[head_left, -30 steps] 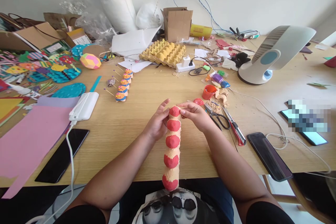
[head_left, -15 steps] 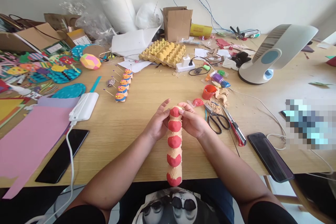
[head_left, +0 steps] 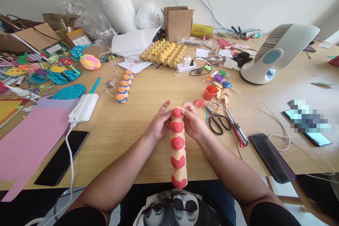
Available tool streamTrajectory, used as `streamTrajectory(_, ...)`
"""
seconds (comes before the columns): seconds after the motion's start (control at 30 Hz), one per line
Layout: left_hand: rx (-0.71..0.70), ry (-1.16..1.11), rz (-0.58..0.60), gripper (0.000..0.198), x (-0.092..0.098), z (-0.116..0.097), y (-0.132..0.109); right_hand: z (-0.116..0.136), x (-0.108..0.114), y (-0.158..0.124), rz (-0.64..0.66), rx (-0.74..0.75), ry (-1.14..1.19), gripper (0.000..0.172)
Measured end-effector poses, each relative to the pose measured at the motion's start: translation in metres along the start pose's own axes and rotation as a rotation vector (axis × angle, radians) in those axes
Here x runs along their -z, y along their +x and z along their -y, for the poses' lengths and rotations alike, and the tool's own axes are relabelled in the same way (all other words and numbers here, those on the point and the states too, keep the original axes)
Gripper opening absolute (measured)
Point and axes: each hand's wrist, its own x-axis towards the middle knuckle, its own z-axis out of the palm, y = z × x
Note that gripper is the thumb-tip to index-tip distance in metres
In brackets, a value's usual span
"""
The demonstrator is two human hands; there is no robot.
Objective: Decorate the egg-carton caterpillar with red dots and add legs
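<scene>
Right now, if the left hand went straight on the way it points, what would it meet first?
The left hand would first meet the strip it holds; past that, likely the right hand, though depth is unclear.

bare worktop [head_left: 156,84] ran forward from the left hand [head_left: 158,126] to the egg tray [head_left: 164,53], an orange-and-blue row [head_left: 124,86] stood on its left, scissors [head_left: 216,114] and a knife [head_left: 237,129] crowded the right hand [head_left: 195,124], the red-capped strip [head_left: 177,143] filled the middle between forearms [head_left: 122,169]
</scene>
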Motion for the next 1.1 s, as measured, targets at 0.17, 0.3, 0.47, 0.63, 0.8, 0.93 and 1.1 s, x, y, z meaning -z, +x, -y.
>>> streamTrajectory(0.17, 0.005, 0.009, 0.005, 0.054, 0.001, 0.0008, 0.0001, -0.0012, -0.0009, -0.0007, -0.02, 0.01, 0.009, 0.039)
streamTrajectory(0.3, 0.015, 0.022, -0.006, 0.055, 0.0004, 0.001, 0.0, 0.0003, 0.0005, -0.0003, -0.017, -0.008, 0.005, 0.038)
streamTrajectory(0.47, -0.001, 0.003, -0.016, 0.06, -0.0017, -0.0021, -0.0005, 0.0058, 0.0043, 0.0, 0.06, -0.067, 0.025, 0.028)
streamTrajectory(0.63, -0.009, -0.007, -0.028, 0.059, -0.0032, -0.0052, -0.0014, 0.007, 0.0059, -0.0011, 0.087, -0.122, 0.052, 0.029)
streamTrajectory(0.8, -0.003, 0.01, -0.011, 0.059, -0.0037, -0.0043, -0.0016, 0.0052, 0.0062, -0.0009, 0.094, -0.114, 0.055, 0.03)
streamTrajectory(0.93, -0.001, 0.014, -0.004, 0.057, -0.0017, -0.0029, -0.0007, 0.0062, 0.0052, -0.0016, 0.108, -0.12, 0.09, 0.034)
streamTrajectory(1.1, 0.001, 0.022, 0.008, 0.06, 0.0009, -0.0019, -0.0011, 0.0087, 0.0042, -0.0029, 0.137, -0.122, 0.11, 0.035)
